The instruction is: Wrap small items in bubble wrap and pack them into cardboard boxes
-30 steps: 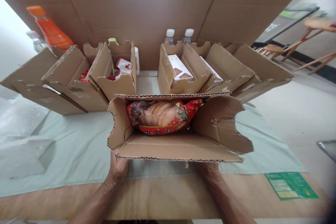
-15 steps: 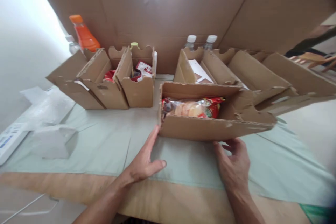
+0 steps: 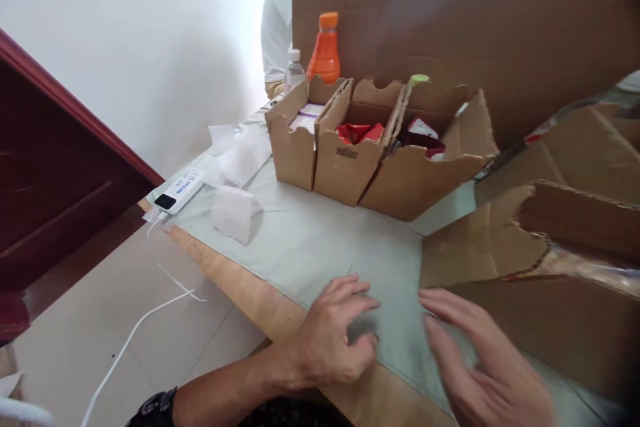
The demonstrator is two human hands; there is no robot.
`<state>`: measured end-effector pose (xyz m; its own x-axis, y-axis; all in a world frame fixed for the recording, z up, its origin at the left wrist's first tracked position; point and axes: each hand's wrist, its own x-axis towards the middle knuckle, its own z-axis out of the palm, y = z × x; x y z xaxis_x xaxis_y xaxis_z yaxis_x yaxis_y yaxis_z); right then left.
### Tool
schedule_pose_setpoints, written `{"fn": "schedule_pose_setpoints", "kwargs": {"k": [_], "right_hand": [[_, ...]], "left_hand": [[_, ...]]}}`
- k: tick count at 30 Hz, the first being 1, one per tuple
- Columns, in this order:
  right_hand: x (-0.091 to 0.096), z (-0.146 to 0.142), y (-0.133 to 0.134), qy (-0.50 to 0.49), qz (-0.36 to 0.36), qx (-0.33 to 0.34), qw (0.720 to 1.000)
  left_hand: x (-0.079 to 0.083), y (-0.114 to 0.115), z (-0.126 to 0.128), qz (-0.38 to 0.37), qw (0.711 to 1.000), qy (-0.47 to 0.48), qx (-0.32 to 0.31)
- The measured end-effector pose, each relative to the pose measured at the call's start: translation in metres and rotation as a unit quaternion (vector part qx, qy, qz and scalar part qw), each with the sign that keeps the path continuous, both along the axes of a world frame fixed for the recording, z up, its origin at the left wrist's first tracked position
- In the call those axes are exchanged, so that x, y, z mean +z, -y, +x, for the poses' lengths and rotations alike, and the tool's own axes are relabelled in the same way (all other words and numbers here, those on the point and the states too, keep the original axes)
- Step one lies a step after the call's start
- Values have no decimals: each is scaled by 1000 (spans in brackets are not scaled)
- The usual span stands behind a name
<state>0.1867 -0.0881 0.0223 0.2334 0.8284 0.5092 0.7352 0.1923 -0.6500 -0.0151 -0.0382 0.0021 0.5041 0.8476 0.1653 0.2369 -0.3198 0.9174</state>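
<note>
My left hand hovers over the pale green cloth near the table's front edge, its fingers spread and nothing in them. To its right is my right hand, slightly blurred, with thumb and fingers apart and holding nothing. Its fingertips are close to the lower left corner of a cardboard box; whether they touch it I cannot tell. That box lies at the right with clear plastic packaging showing inside, and its far end is cut off by the picture edge.
Three cardboard bins stand in a row behind, holding red packets and other packs. An orange bottle and a clear bottle are behind them. On the left lie a white folded piece, plastic wrap and a white device.
The view has swung left, bringing the floor and dark red door into sight. My left hand has come away from the box's end; my right hand is now near its left corner.
</note>
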Motion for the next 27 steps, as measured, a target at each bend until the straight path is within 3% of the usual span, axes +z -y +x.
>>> {"fn": "schedule_pose_setpoints", "kwargs": {"k": [3, 7, 9, 11, 14, 16, 18, 20, 23, 25, 27], "right_hand": [[18, -63, -85, 116, 40, 180, 976], [24, -159, -191, 246, 17, 292, 924], [23, -202, -219, 246, -10, 375, 894], [25, -226, -223, 226, -42, 400, 887], [32, -212, -190, 50, -62, 326, 942], [35, -175, -150, -132, -52, 236, 961], [34, -132, -105, -233, -34, 118, 965], [27, -95, -57, -251, -23, -11, 968], [5, -64, 11, -237, 17, -183, 954], [-11, -55, 51, -226, 46, -267, 936], [-24, -48, 87, -219, 53, -313, 923]], "left_hand": [[0, -7, -38, 12, 997, 2, 71], [1, -7, -64, -3, 994, -7, 106], [1, -3, -69, 6, 995, 5, 102], [-1, 4, -77, 13, 993, 30, 110], [-10, 13, -94, -18, 979, 62, 192], [-19, 17, -104, -75, 960, 102, 249], [-25, 21, -105, -146, 938, 176, 261], [-24, 26, -94, -220, 919, 248, 214], [-12, 34, -61, -331, 889, 296, 117], [-4, 40, -37, -387, 872, 288, 84], [1, 44, -17, -412, 877, 239, 68]]}}
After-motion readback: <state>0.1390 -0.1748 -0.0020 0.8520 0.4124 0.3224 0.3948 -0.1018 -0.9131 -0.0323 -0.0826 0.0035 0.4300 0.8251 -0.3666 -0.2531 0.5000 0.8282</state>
